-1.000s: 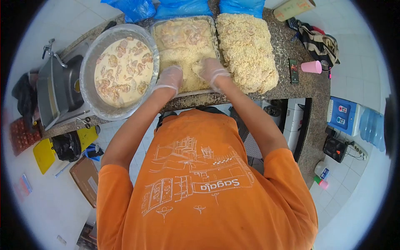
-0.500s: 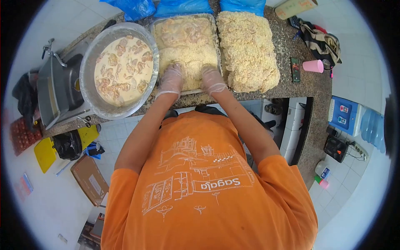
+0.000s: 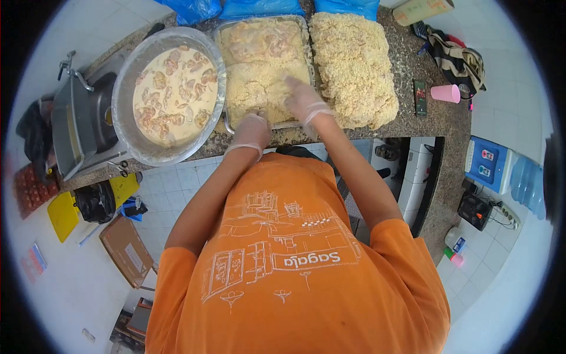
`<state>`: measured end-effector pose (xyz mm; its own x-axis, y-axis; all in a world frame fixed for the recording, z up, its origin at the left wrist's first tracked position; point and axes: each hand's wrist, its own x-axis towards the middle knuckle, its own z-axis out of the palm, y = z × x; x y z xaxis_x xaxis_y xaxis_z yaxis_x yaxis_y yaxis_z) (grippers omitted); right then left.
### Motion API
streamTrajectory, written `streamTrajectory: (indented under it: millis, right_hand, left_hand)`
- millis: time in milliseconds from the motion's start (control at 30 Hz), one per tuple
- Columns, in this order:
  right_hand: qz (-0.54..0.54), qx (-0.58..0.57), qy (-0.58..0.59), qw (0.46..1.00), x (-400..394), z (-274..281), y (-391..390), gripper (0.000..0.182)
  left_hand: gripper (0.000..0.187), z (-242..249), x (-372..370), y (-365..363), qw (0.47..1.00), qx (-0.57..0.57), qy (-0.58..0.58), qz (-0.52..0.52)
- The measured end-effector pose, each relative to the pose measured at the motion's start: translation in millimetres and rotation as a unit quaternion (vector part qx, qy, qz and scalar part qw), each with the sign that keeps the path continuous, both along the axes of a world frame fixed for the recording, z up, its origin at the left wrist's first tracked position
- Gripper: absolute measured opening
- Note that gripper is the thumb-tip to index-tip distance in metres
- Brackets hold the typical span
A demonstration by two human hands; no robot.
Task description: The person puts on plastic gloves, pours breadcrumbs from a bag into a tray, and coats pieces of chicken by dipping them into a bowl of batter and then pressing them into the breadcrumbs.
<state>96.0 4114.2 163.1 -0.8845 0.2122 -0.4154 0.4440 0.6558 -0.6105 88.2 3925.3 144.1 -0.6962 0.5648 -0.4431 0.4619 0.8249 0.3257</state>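
Since the earlier frame, left hand (image 3: 252, 131) had pulled back from the crumbs to the near rim of the tray (image 3: 306, 41); right hand (image 3: 305, 99) had shifted a bit further in and toward the tray's right side. Both hands wore thin clear gloves.

Left hand sat at the tray's near edge, just over the worktop (image 3: 413, 127) front edge, fingers curled downward; could not tell whether they gripped the rim or a piece. Right hand lay on the breadcrumb layer (image 3: 259, 88) in the near-right part of the tray, fingers spread and pressed flat, holding nothing visible.

Tray stood mid-worktop, long side running front to back. Near half was dry crumbs, far half held wet battered pieces (image 3: 253, 44). Touching the tray on the left: large round metal bowl (image 3: 127, 76) with pieces floating in pale batter (image 3: 171, 88), overhanging the front edge slightly. Just beside the tray on the right: heaped pile of breaded pieces (image 3: 354, 65), reaching the front edge.

Further right along the worktop: dark phone (image 3: 420, 97), pink cup (image 3: 445, 92), striped bag (image 3: 460, 59) at the far-right corner. Blue plastic bags (image 3: 259, 7) along the back edge. Left end: metal sink unit (image 3: 76, 127).
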Motion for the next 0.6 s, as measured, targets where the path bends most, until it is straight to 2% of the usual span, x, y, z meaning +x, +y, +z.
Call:
streamTrajectory:
  millis: [67,100,167,200,267,400,467,600]
  right_hand:
    - [0.122,0.146,0.097,0.977,10.0,-18.2,-23.4,0.035]
    - [0.122,0.148,0.097,0.977,15.5,-26.3,-23.9,0.035]
    - [0.358,0.265,0.071,0.892,24.8,-35.6,-24.0,0.034]
    - [0.358,0.264,0.07,0.893,24.2,-40.6,-19.1,0.034]
    - [0.241,0.143,0.042,0.959,16.5,-40.4,-3.6,0.027]
    - [0.232,0.177,-0.02,0.956,24.3,-38.4,10.8,0.027]
    - [0.162,0.277,0.096,0.942,32.3,-48.8,-11.0,0.021]
    - [0.089,0.227,0.037,0.969,14.0,-80.4,-15.7,0.021]
  left_hand:
    - [0.035,-22.1,4.3,4.2,0.999,-0.008,0.049,-0.016]
    - [0.035,-25.2,5.1,4.7,0.999,-0.007,0.049,-0.016]
    - [0.036,-13.5,9.7,2.4,0.998,-0.056,0.006,0.039]
    - [0.036,-7.7,12.0,0.2,0.998,-0.057,0.005,0.039]
    - [0.038,8.5,12.6,-1.2,0.996,-0.083,0.02,0.027]
    - [0.037,14.2,3.7,-2.2,0.992,-0.117,-0.039,0.023]
    - [0.035,4.3,2.1,13.8,0.991,-0.086,-0.035,0.101]
    - [0.034,13.2,-11.9,33.1,0.991,-0.038,-0.093,0.092]
